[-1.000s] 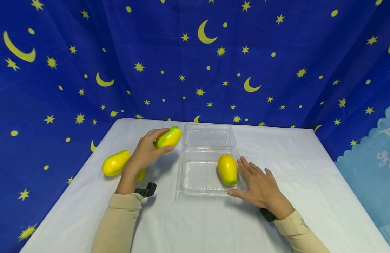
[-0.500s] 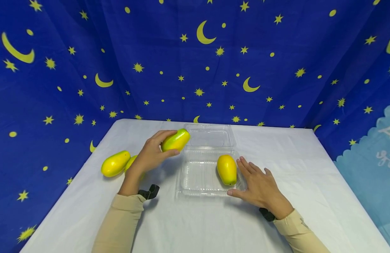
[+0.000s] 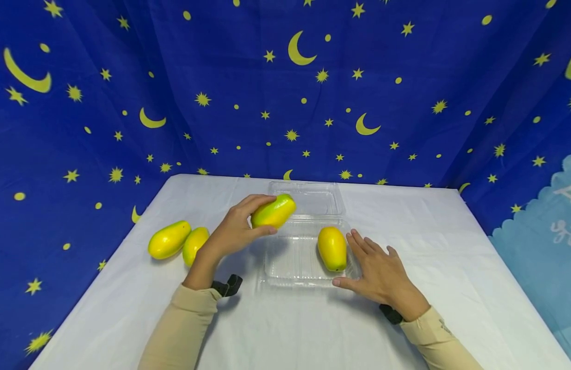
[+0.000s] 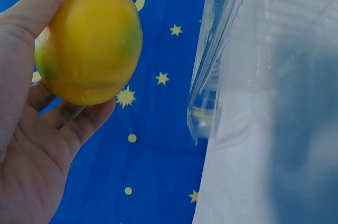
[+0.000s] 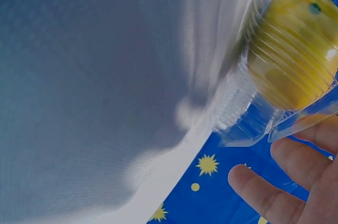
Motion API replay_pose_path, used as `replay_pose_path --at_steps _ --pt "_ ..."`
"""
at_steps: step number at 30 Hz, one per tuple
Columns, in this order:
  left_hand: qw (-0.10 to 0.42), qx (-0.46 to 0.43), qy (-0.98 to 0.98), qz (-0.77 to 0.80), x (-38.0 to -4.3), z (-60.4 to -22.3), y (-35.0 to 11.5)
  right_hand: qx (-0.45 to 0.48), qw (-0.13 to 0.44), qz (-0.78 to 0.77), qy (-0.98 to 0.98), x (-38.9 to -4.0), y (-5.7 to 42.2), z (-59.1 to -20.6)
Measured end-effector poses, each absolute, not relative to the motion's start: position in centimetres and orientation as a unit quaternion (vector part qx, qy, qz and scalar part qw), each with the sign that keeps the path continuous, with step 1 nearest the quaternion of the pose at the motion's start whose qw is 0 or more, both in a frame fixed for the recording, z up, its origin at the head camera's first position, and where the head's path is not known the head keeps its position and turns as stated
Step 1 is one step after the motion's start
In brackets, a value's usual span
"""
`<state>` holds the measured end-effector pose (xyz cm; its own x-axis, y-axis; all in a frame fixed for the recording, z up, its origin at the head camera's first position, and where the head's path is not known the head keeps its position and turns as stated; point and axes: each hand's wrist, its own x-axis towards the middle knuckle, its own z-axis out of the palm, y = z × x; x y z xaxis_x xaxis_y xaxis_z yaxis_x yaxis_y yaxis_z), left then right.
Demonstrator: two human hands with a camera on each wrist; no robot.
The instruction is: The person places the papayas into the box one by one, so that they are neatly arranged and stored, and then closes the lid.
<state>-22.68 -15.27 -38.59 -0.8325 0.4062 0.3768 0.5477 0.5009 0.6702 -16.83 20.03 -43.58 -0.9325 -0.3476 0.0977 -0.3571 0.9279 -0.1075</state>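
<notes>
My left hand [image 3: 236, 226] grips a yellow papaya [image 3: 274, 211] with a green upper side, thumb and fingers round it. It is held above the left part of a clear plastic clamshell box [image 3: 290, 257], whose lid [image 3: 308, 198] lies open at the back. In the left wrist view the papaya's rounded end [image 4: 90, 44] faces the camera. Inside the box, at its right side, lies another papaya [image 3: 332, 249]. My right hand [image 3: 382, 272] is spread at the box's right edge, fingers extended. In the right wrist view, fingertips [image 5: 296, 155] touch the clear rim.
Two more papayas, one farther left [image 3: 169, 240] and one beside my left wrist [image 3: 195, 245], lie on the white tablecloth [image 3: 304, 329]. A blue curtain [image 3: 248, 77] with yellow moons and stars stands behind the table. Dark straps [image 3: 227, 285] sit on the wrists.
My left hand has carried its papaya rightward and slightly nearer, from beside the box to over it. The papaya beside the left wrist has come into fuller view. My right hand stays put.
</notes>
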Motion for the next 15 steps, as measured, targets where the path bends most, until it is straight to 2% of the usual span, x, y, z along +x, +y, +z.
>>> replay_pose_path --at_steps 15 --pt "0.068 -0.315 -0.854 -0.408 -22.1 -38.9 -13.1 0.179 0.034 0.057 -0.982 -16.8 20.1 -43.6"
